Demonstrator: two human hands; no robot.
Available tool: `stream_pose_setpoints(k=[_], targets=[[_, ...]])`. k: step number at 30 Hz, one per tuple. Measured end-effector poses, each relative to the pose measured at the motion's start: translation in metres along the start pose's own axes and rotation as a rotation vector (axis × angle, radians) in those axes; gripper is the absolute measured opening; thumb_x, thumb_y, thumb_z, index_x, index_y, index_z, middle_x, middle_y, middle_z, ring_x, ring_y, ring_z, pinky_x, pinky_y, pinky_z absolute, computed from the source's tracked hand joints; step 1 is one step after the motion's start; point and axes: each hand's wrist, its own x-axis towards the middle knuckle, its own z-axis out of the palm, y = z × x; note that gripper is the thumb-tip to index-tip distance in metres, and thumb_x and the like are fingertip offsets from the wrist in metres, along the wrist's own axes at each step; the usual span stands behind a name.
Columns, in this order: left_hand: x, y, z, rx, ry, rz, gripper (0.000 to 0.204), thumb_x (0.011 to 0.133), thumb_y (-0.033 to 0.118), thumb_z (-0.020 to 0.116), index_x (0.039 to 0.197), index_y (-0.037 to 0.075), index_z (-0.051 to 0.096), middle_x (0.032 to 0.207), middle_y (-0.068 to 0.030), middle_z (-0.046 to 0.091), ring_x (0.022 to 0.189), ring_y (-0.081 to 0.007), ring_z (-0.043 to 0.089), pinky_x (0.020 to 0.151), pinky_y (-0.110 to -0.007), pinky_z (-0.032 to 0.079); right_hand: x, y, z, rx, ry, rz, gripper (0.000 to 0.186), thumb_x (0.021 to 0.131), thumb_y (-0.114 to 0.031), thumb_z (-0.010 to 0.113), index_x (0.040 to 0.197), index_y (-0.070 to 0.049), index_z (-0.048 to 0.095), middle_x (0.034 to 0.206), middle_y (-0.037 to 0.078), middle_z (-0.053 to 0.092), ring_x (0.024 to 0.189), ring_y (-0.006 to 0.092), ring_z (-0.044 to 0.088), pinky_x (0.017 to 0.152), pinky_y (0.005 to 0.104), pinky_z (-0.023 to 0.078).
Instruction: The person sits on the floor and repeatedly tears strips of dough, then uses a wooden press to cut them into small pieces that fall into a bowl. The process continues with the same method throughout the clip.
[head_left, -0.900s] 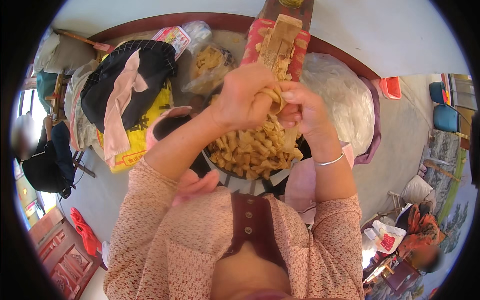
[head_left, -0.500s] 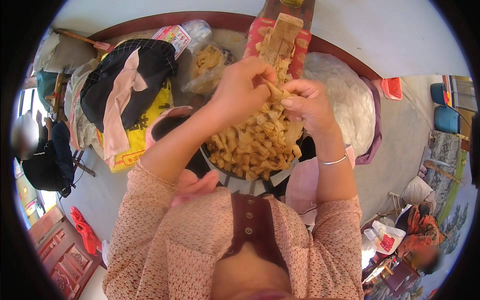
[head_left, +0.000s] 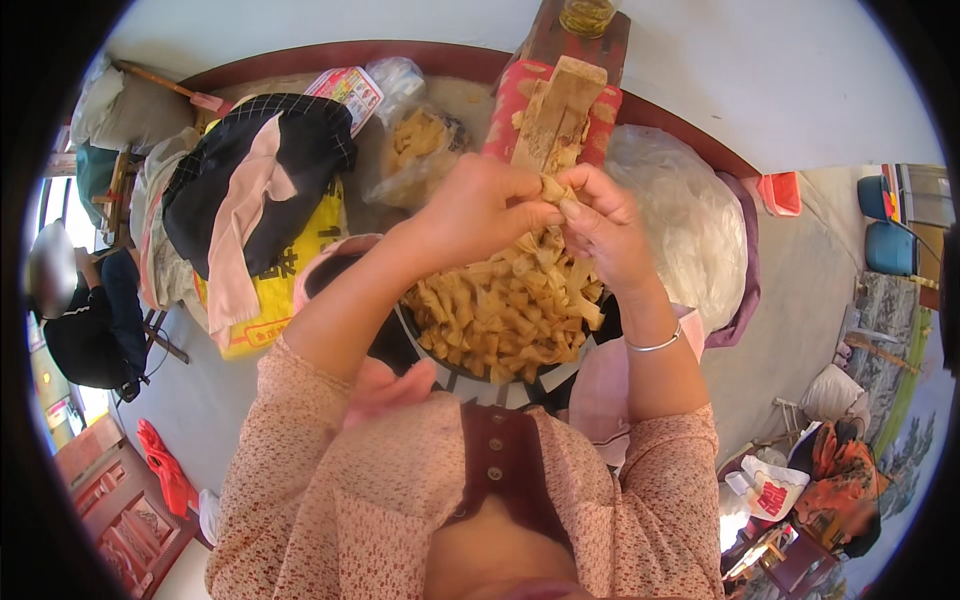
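Note:
Both hands are raised at the centre, closed on one small folded tan piece [head_left: 555, 190]. My left hand [head_left: 485, 208] pinches it from the left, thumb extended along its lower side; my right hand [head_left: 607, 222] holds it from the right between thumb and fingers. Beneath them, a dark round container [head_left: 411, 325] holds a heap of similar tan pieces [head_left: 500, 308]. A worn wooden board [head_left: 562, 100] with scraps on it lies on red patterned cloth [head_left: 508, 115] just beyond the hands.
A dark cloth [head_left: 200, 230] and pink strip lie on a yellow sack [head_left: 318, 225] at left, near a bag of tan pieces [head_left: 415, 145]. A translucent plastic bag [head_left: 690, 245] is at right, a jar [head_left: 586, 18] beyond. A seated person [head_left: 90, 330] is far left.
The tan piece between my fingers is smaller and more compact. My left fingers have drawn round it again. The whole view has shifted slightly, with surroundings lower in the picture.

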Motion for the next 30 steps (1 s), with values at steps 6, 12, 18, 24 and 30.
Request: stream_pose_setpoints(k=[6,12,18,24,30], targets=[[-0.004,0.008,-0.008,-1.221,-0.186,-0.407,0.038,0.090,0.019,0.060,0.057,0.009,0.045,0.048,0.0018,0.037,0.035,-0.0091,0.036,0.034,-0.024,0.025,-0.006,-0.014,-0.003,-0.047,-0.023,-0.092,0.018,0.088,-0.018,0.063,0.092,0.000,0.062,0.067,-0.004,0.054,0.056,0.0025,0.041,0.051,0.0181,0.032],[-0.017,0.007,-0.012,-1.280,-0.248,-0.274,0.033,0.089,0.021,0.061,0.061,0.006,0.051,0.050,0.0003,0.043,0.037,-0.0092,0.036,0.036,-0.022,0.027,-0.022,-0.032,-0.026,-0.451,0.016,-0.248,0.012,0.084,-0.011,0.068,0.081,0.001,0.065,0.069,-0.002,0.058,0.062,0.0035,0.047,0.054,0.0198,0.037],[-0.005,-0.002,-0.015,0.079,0.019,0.092,0.032,0.088,0.034,0.061,0.083,0.003,0.057,0.066,-0.0049,0.055,0.063,-0.0201,0.056,0.056,-0.032,0.043,-0.013,-0.017,-0.021,-0.521,0.050,-0.157,0.008,0.083,-0.005,0.066,0.078,0.001,0.065,0.066,-0.002,0.058,0.061,0.0043,0.048,0.054,0.0217,0.038],[-0.004,0.002,-0.011,0.229,-0.378,-0.042,0.023,0.085,0.030,0.061,0.091,0.008,0.056,0.077,-0.0138,0.059,0.079,-0.0370,0.058,0.065,-0.043,0.045,-0.010,-0.018,-0.015,-0.797,0.009,-0.131,0.012,0.083,-0.008,0.065,0.075,0.001,0.062,0.059,0.000,0.054,0.055,0.0058,0.044,0.050,0.0236,0.037],[0.024,-0.020,-0.008,0.410,0.045,-0.103,0.017,0.085,0.027,0.060,0.091,0.011,0.062,0.073,-0.0131,0.061,0.072,-0.0368,0.059,0.062,-0.043,0.045,0.023,-0.013,-0.027,-0.851,0.222,-0.255,0.015,0.086,-0.010,0.060,0.076,0.001,0.057,0.057,0.004,0.052,0.052,0.0087,0.043,0.050,0.0261,0.038]])
